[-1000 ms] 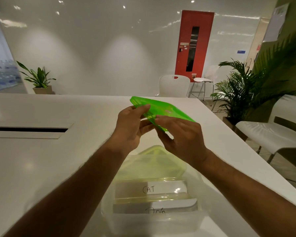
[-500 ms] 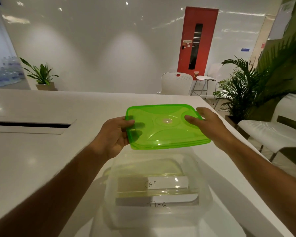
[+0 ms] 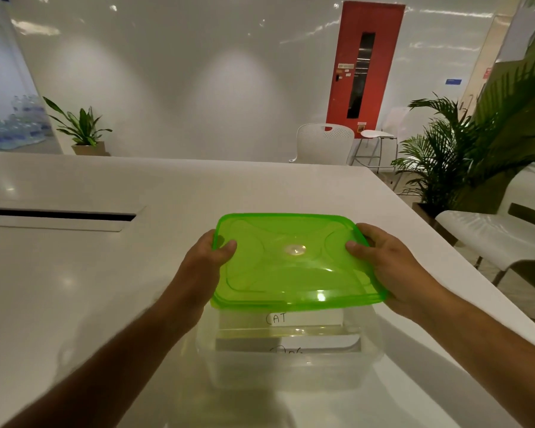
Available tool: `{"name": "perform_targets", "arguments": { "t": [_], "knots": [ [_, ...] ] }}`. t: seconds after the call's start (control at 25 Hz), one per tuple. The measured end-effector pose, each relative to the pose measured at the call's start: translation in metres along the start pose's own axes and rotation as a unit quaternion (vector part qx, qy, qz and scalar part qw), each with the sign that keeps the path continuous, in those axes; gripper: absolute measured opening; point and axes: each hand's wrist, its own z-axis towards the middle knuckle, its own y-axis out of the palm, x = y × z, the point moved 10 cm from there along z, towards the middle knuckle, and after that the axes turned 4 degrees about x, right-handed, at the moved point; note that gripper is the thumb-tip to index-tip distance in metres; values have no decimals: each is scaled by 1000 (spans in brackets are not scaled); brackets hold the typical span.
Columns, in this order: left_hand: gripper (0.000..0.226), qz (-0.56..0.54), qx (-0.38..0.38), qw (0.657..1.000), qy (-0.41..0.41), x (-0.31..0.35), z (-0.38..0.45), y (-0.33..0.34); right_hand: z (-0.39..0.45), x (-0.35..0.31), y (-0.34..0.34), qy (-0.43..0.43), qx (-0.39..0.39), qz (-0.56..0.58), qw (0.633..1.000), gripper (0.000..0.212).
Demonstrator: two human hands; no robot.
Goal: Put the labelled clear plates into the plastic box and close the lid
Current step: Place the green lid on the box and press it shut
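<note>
- Holding the green lid (image 3: 294, 261) by its two side edges, the left hand (image 3: 204, 267) and right hand (image 3: 389, 267) each curl round the rim, thumbs on top and the other fingers hidden beneath
- Lid hangs roughly level over the clear plastic box (image 3: 291, 359), which stands on the white table (image 3: 74, 288) close to the person; its near edge looks just at or just above the box rim, and I cannot tell whether they touch
- Inside the box lie the labelled clear plates (image 3: 291, 335), one white label reading CAT (image 3: 277, 318), a second label below it only partly legible
- Judging by this, the loading step looks finished: no other plate shows on the table
- Left to do: line the lid up with the rim all round, lower it and press it shut; no corner appears seated yet
- Further off stand a white chair (image 3: 325, 142), a red door (image 3: 365, 69) and potted plants (image 3: 81, 131)
</note>
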Motion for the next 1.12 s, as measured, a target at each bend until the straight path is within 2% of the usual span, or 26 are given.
{"name": "perform_targets", "arguments": {
  "t": [0.28,0.72,0.92,1.12],
  "knots": [
    [12,20,-2,997,-76,-34,-20,-11,-34,38,-6,15,8,-4,1000,60],
    [13,-3,-1,992,-124,-56,-38,-15,-46,46,-3,3,11,-57,998,57],
    [13,-3,-15,992,-122,-56,-36,-13,-44,45,-5,0,33,-67,997,49],
    [12,-8,-40,992,-116,-52,-35,-11,-38,45,-9,7,66,-40,997,32]
  ]
}}
